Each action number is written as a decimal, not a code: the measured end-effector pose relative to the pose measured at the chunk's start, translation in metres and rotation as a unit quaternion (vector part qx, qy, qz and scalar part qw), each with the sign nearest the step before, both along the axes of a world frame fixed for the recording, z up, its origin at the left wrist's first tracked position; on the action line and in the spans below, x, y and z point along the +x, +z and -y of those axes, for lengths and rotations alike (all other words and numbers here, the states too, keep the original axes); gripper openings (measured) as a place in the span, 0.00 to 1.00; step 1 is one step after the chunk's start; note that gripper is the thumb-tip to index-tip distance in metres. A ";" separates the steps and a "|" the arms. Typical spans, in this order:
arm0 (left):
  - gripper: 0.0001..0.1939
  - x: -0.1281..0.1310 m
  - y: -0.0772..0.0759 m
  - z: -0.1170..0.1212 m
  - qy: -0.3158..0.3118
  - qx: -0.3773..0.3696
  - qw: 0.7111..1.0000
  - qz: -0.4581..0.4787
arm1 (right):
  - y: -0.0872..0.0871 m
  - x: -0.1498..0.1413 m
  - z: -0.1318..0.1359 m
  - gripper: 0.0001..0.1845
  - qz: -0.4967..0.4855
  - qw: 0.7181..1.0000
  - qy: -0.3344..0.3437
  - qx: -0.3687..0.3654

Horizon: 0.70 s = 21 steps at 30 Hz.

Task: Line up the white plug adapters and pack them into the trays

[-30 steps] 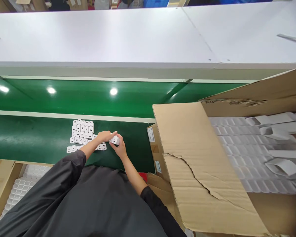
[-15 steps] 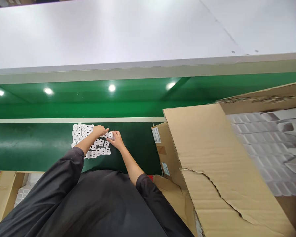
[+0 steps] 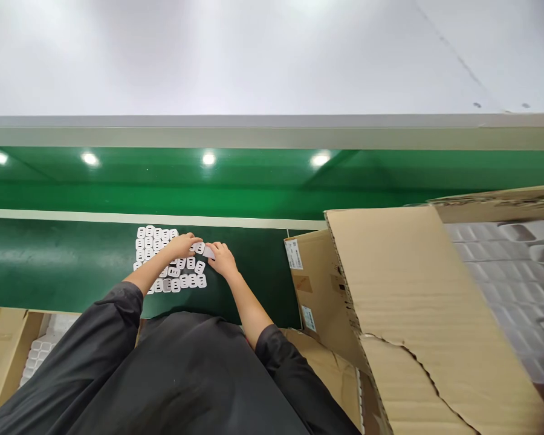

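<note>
Several small white plug-like parts (image 3: 156,241) stand in rows on the dark green bench top (image 3: 63,260). My left hand (image 3: 181,244) rests on the right side of that group, fingers curled over the parts. My right hand (image 3: 223,258) is just beside it, fingers closed on one white part (image 3: 207,251) at the group's right edge. The two hands nearly touch. Black sleeves cover both arms up to the forearm.
A large open cardboard box (image 3: 403,314) with a torn flap stands at the right, holding white moulded trays (image 3: 508,266). A green conveyor belt (image 3: 254,181) runs behind the bench, a white shelf above it. Another box with white trays (image 3: 36,353) sits low left.
My right hand has brought the white part down and left to the group's edge. My left hand stayed on the parts. The camera has tilted down and turned a little left.
</note>
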<state>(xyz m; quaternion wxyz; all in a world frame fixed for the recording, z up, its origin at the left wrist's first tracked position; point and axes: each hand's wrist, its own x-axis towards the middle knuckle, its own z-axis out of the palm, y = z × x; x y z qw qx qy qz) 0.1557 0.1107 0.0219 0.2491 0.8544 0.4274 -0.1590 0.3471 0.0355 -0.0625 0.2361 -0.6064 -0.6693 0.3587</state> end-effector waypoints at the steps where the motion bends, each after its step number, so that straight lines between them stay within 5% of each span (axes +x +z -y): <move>1: 0.30 -0.002 -0.001 0.001 -0.005 0.006 1.000 0.004 | 0.000 0.000 0.000 0.28 0.000 1.000 -0.005 -0.003; 11: 0.24 -0.007 -0.006 -0.007 0.019 0.097 0.995 -0.003 | 0.001 -0.021 -0.027 0.24 -0.066 0.997 -0.037 0.012; 15: 0.27 -0.015 0.002 -0.019 0.042 0.124 0.991 0.009 | 0.004 -0.025 -0.040 0.34 -0.075 0.997 -0.028 0.009; 21: 0.28 -0.039 0.021 0.016 -0.007 0.118 0.991 0.068 | 0.016 0.002 0.007 0.29 -0.064 0.997 -0.022 -0.032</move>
